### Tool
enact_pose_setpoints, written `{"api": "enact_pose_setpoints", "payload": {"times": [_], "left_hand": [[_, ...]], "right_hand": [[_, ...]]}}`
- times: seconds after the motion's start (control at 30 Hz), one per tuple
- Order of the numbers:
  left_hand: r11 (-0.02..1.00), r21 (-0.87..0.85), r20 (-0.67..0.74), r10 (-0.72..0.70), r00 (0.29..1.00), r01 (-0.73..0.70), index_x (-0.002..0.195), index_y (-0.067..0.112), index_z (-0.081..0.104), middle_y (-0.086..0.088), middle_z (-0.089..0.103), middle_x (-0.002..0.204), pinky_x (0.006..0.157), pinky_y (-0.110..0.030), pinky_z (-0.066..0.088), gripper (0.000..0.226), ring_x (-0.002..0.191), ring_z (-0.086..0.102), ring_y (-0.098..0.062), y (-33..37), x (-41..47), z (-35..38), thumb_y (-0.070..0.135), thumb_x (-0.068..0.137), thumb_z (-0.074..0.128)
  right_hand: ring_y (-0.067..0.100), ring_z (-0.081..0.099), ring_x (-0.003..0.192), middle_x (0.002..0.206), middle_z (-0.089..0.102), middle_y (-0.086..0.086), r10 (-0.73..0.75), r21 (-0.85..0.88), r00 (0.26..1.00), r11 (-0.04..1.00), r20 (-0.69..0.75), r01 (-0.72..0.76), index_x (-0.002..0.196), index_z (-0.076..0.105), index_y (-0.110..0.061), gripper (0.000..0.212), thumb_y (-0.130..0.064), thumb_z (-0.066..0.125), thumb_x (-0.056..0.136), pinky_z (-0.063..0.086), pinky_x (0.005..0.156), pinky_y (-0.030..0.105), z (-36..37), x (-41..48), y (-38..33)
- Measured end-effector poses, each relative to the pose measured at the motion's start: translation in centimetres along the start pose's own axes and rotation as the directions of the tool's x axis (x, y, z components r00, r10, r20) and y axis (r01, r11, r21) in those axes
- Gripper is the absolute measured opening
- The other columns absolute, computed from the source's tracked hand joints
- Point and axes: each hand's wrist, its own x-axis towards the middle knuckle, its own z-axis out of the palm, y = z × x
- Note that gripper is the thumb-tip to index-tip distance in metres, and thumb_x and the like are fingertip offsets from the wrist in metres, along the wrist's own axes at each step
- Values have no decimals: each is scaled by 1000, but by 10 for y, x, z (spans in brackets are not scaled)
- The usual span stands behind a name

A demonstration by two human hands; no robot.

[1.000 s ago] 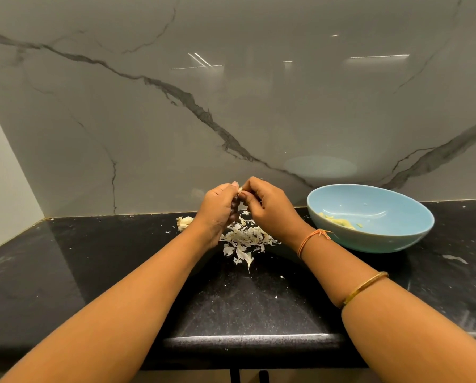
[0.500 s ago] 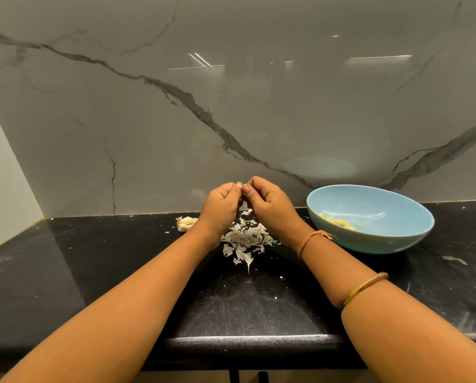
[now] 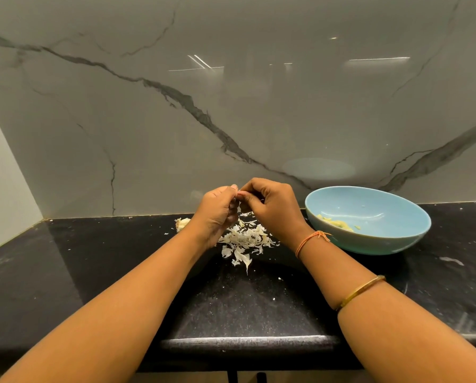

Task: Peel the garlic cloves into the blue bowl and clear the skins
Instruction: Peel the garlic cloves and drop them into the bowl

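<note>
Two curled grips meet over the speckled black counter (image 3: pixel 93 258): your left hand (image 3: pixel 217 212) and right hand (image 3: pixel 274 210) pinch a mostly hidden garlic clove (image 3: pixel 239 192) above papery white skins (image 3: pixel 245 239), beside the smooth, round blue bowl (image 3: pixel 383 241) holding pale peeled cloves (image 3: pixel 336 223).

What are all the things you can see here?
blue bowl: one, light blue, on the counter, right side
peeled garlic: several pieces, yellowish, inside the blue bowl
garlic skins: one pile, white, counter, below the grips
garlic lump: one, whitish, left of the pile
counter: one, black
wall: one, grey, dark veins, behind
thread band: one, orange, right wrist
bangle: one, gold, right forearm
left grip: one, pinching a mostly hidden garlic bit
right grip: one, pinching the same bit
</note>
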Motion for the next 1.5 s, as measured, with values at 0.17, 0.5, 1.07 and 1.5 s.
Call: {"api": "enact_pose_setpoints", "payload": {"times": [0.17, 0.5, 1.07, 1.5], "left_hand": [[994, -108, -1, -34, 999, 34, 65, 11, 44, 6, 38, 43, 38, -14, 23, 34, 36, 30, -2, 1, -1, 0, 12, 99, 43], [826, 516, -75, 307, 949, -226, 65, 12, 51, 1, 40, 55, 58, -34, 32, 36, 53, 34, -14, -11, 10, -8, 21, 99, 44], [895, 364, -36, 291, 956, -258, 67, 13, 52, -7, 47, 63, 65, -46, 44, 36, 66, 43, -24, -10, 5, -1, 23, 100, 43], [996, -44, -8, 74, 997, -74, 75, 9, 53, 0, 54, 55, 49, -17, 39, 29, 50, 47, -8, -1, 1, 2, 18, 100, 43]], "right_hand": [[20, 67, 70, 79, 72, 9, -48, -10, 999, 999, -15, 48, 89, 73, -3, 8, -6, 68, 83, 57, 67, 37, 0, 0, 0], [15, 66, 65, 72, 68, 13, 299, 334, 945, 884, 133, -326, 81, 68, -2, 14, -14, 64, 88, 59, 68, 34, 0, -2, -3], [13, 48, 59, 66, 51, 9, 469, 663, 834, 531, 289, -528, 80, 56, 0, 9, 2, 54, 88, 53, 56, 23, -2, 1, -13], [13, 57, 63, 74, 57, 10, 419, 717, 854, 488, 310, -499, 86, 59, -1, 5, 0, 56, 89, 57, 62, 24, -5, -2, -14]]}}
